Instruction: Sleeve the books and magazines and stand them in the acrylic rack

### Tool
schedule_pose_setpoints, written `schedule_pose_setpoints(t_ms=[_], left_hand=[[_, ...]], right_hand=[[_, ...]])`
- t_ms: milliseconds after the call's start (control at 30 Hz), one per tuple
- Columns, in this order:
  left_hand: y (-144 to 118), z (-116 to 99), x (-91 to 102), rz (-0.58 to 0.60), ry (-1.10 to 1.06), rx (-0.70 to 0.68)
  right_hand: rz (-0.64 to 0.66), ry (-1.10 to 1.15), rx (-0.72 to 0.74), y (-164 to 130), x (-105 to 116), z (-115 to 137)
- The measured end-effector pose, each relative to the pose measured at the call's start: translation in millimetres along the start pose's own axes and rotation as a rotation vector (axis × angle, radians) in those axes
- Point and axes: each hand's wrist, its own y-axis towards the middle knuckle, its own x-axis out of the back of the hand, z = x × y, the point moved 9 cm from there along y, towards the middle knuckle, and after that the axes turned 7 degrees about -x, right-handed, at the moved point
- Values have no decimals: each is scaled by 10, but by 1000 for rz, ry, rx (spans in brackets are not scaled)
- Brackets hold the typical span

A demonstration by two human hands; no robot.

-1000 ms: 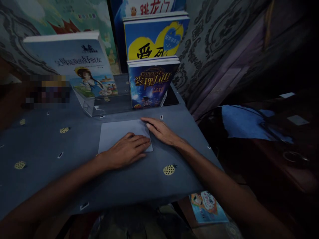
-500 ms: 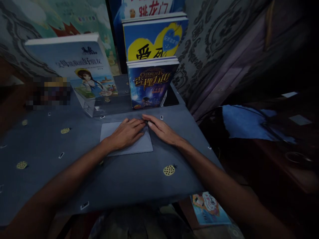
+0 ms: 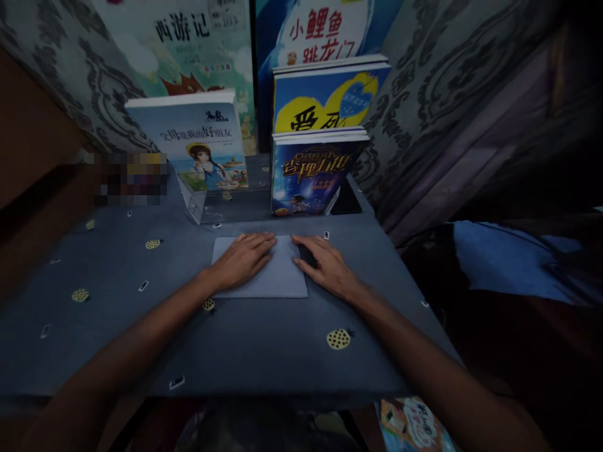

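A pale rectangular sheet of paper [image 3: 282, 276] lies flat on the table, its near edge looking slightly doubled. My left hand [image 3: 242, 258] rests palm down on its left half, fingers stretched toward the far edge. At the paper's right edge is my right hand [image 3: 327, 263], fingers extended and the thumb apart from them, with a dark gap between. The fingertips of that hand touch or hover at the edge; I cannot tell which. Neither hand grips anything visible.
A patterned grey-blue cloth covers the table [image 3: 264, 351]. Beyond the paper, a pale-blue book [image 3: 181, 122] leans on a clear stand [image 3: 194, 204], and a dark-blue book [image 3: 308, 182] stands before a yellow-and-blue book [image 3: 330, 94]. Another book [image 3: 414, 424] lies below the table's front edge.
My right hand has moved away from my left hand to the paper's right edge, its thumb opening out. My left hand stays on the paper. The camera view has shifted.
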Motion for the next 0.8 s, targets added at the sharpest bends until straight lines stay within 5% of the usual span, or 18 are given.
schedule_pose_setpoints(t_ms=[200, 367, 500, 667, 800], left_hand=[[-645, 507, 175, -121, 63, 132], [-976, 632, 318, -171, 127, 194], [-959, 337, 408, -219, 194, 173], [-771, -392, 237, -123, 173, -135], [-697, -555, 163, -102, 281, -183]], right_hand=[[0, -21, 12, -2, -17, -13], [-7, -34, 38, -1, -20, 13], [-17, -35, 84, -4, -17, 53], [19, -90, 92, -8, -52, 74], [54, -116, 63, -9, -79, 62]])
